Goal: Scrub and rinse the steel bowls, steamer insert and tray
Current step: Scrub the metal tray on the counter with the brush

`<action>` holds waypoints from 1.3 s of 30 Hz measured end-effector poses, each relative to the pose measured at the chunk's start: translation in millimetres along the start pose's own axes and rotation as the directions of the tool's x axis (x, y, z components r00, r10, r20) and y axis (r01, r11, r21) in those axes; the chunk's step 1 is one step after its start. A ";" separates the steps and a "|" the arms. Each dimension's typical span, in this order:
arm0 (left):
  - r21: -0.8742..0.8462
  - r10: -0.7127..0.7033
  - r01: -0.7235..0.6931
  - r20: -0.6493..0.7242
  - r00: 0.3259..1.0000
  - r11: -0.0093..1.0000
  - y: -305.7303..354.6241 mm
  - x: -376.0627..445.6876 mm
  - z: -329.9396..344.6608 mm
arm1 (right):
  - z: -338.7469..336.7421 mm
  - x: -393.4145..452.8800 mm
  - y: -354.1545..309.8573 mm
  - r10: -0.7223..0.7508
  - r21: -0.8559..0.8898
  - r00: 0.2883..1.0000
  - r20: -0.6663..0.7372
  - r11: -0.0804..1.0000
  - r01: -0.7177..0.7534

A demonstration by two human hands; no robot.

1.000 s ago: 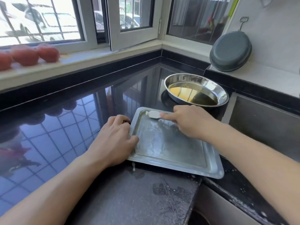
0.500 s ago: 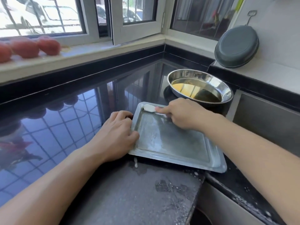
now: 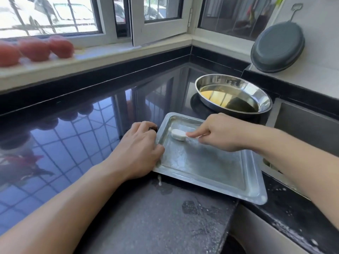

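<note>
A soapy rectangular steel tray lies flat on the dark counter, its near right corner overhanging the edge. My left hand grips the tray's left rim, thumb on the inside. My right hand holds a small white brush, forefinger stretched along it, with the brush head pressed on the tray floor near the far left corner. A round steel bowl stands behind the tray on a dark base.
A sink basin opens to the right. A dark lidded pan leans against the right wall. Red tomatoes line the window sill at the left. The glossy black counter stretches leftward; foam spots dot the near edge.
The brush head has slid from the tray's far rim a little toward me along the left side. My left hand keeps its grip on the tray's left rim.
</note>
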State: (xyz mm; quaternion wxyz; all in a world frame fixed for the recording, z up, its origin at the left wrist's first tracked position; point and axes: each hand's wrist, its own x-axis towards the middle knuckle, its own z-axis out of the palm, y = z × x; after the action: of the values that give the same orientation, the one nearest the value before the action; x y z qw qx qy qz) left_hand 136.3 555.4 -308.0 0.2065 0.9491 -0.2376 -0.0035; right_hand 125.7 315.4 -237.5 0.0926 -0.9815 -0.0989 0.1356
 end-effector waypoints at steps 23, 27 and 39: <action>-0.003 0.008 -0.008 -0.008 1.000 1.000 4.0 -1.9 -2.0 | 5.9 -13.6 -15.1 -0.102 -0.073 0.995 -0.016 0.992 0.100; -0.003 0.016 -0.016 -0.015 1.000 1.000 5.6 -3.6 -2.2 | 3.5 9.7 -5.2 0.057 -0.102 0.992 -0.114 0.992 -0.069; 0.012 0.001 0.000 -0.085 0.996 1.000 3.8 -3.4 4.2 | 23.3 -57.6 -36.9 -0.171 -0.048 0.984 0.040 0.984 0.173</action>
State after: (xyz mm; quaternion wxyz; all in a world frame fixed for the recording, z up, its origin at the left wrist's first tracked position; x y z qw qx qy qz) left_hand 131.2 552.3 -310.7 0.2106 0.9496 -0.2288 0.0385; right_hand 58.5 341.9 -237.6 0.0770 -0.9687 -0.1884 0.1421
